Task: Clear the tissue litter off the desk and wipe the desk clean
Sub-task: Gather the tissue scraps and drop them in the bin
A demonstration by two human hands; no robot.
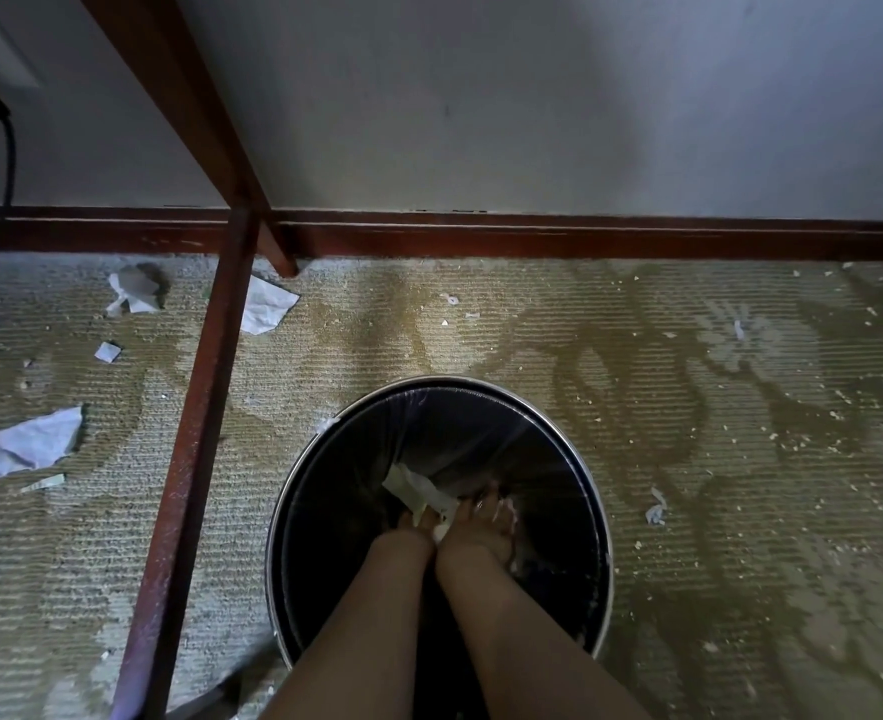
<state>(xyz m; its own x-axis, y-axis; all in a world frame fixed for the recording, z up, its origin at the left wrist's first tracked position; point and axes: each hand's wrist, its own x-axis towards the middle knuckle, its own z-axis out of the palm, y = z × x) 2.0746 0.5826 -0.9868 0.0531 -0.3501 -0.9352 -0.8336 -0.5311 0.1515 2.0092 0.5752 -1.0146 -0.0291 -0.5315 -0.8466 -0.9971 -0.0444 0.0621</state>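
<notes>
A round black bin [592,491] with a clear liner and a metal rim stands on the carpet below me. Both my forearms reach down into it. My left hand [414,527] and my right hand [483,519] sit side by side deep inside, closed together around a wad of white tissue [418,490]. The tissue sticks out up and to the left from between them, and a small white bit shows past my right fingers. It is dim in the bin, so the fingers are hard to make out.
A red-brown desk leg and brace [205,387] slant down the left side. Several torn tissue pieces [34,443] lie on the patterned carpet left of the leg, and crumbs are scattered to the right. A wooden skirting board [584,236] runs along the wall. A black cable [9,148] hangs at the far left.
</notes>
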